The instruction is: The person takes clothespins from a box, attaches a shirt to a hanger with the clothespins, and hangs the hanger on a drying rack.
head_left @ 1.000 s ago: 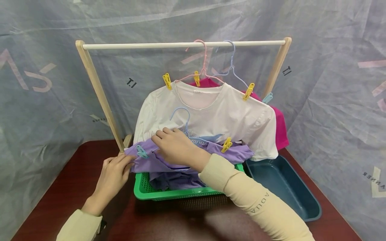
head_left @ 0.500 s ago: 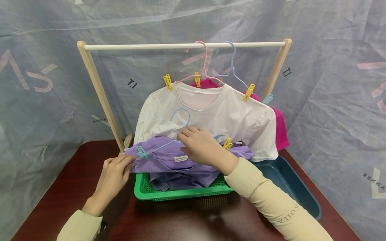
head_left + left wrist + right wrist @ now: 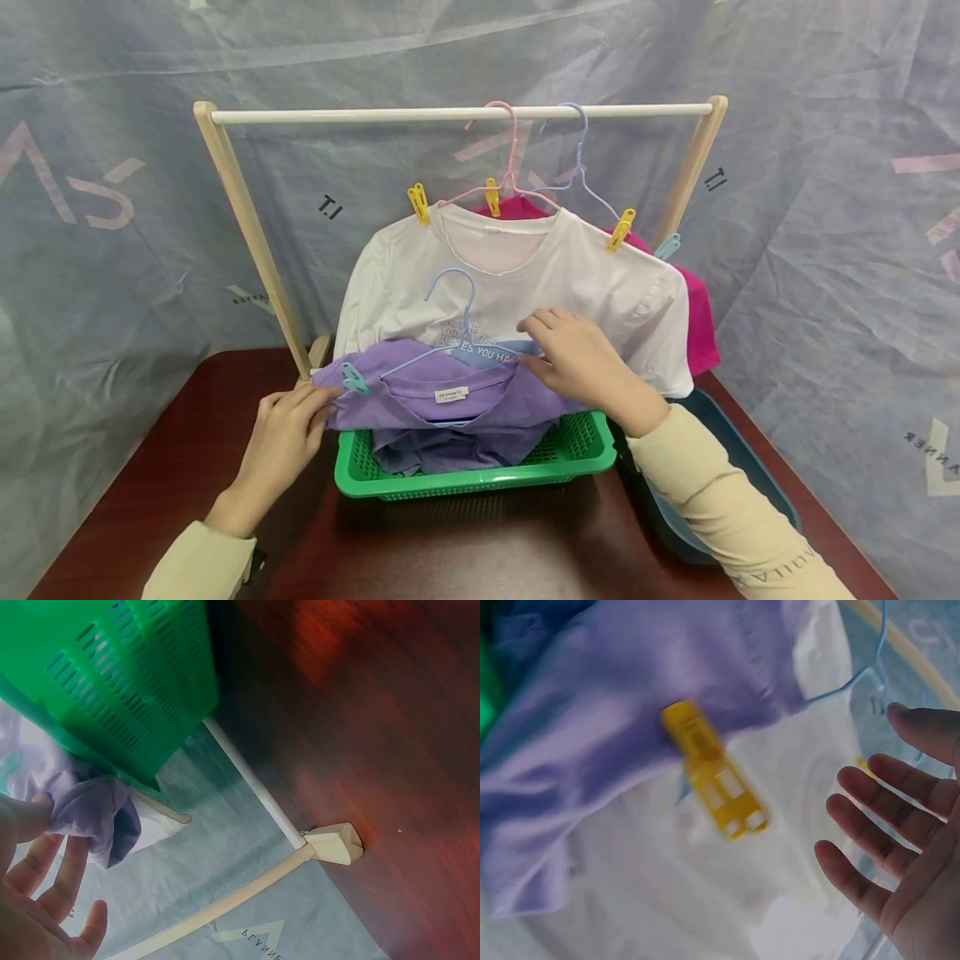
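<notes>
A purple shirt [image 3: 356, 412] on a light blue hanger [image 3: 467, 321] lies over the green basket [image 3: 472, 482], its neck label showing. My left hand [image 3: 281, 437] pinches the sleeve end between thumb and fingers; in the left wrist view the purple cloth [image 3: 94, 806] bunches there. A teal clothespin [image 3: 354, 379] clips the shoulder on that side. My right hand [image 3: 581, 362] hovers by the other shoulder, fingers spread and holding nothing. In the right wrist view, a yellow clothespin [image 3: 712, 772] grips that shoulder, apart from the fingers; in the head view the hand hides it.
Behind, a white T-shirt [image 3: 585, 267] and a magenta shirt [image 3: 699, 333] hang from the rack's white rod [image 3: 375, 116], with yellow clothespins on the white one. A dark blue tub [image 3: 787, 510] stands right of the basket, partly behind my right forearm.
My right hand has moved right, from the hanger's left arm past its neck to the shirt's right shoulder, uncovering the collar and label. The left hand stays on the sleeve.
</notes>
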A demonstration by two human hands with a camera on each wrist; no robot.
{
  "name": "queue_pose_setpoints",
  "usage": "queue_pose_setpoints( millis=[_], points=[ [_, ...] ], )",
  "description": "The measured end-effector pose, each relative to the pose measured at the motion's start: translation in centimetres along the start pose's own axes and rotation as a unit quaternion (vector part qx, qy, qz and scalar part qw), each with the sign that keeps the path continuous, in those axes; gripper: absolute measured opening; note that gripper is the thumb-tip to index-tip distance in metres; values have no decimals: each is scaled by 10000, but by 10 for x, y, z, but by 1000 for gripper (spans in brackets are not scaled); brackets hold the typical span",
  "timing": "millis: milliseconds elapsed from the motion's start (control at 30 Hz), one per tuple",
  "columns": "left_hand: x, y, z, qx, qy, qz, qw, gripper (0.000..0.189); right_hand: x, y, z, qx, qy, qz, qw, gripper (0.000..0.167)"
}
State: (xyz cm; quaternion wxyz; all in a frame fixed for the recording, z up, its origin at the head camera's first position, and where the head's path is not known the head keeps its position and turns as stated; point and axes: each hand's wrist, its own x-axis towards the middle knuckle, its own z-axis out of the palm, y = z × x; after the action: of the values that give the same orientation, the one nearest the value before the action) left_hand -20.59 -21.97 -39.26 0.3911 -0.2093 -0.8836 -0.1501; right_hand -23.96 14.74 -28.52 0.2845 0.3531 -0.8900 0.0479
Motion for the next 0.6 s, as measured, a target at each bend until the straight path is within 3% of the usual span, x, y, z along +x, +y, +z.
queue_pose_setpoints(
  millis=[333,600],
  points=[
    [0,0,0,32,-9,-12,10000,24,-33,33,2,172,168,429,9988,35],
    [0,1,0,18,-3,-27,10000,25,-55,47,7,266,163,540,9981,33]
  ],
)
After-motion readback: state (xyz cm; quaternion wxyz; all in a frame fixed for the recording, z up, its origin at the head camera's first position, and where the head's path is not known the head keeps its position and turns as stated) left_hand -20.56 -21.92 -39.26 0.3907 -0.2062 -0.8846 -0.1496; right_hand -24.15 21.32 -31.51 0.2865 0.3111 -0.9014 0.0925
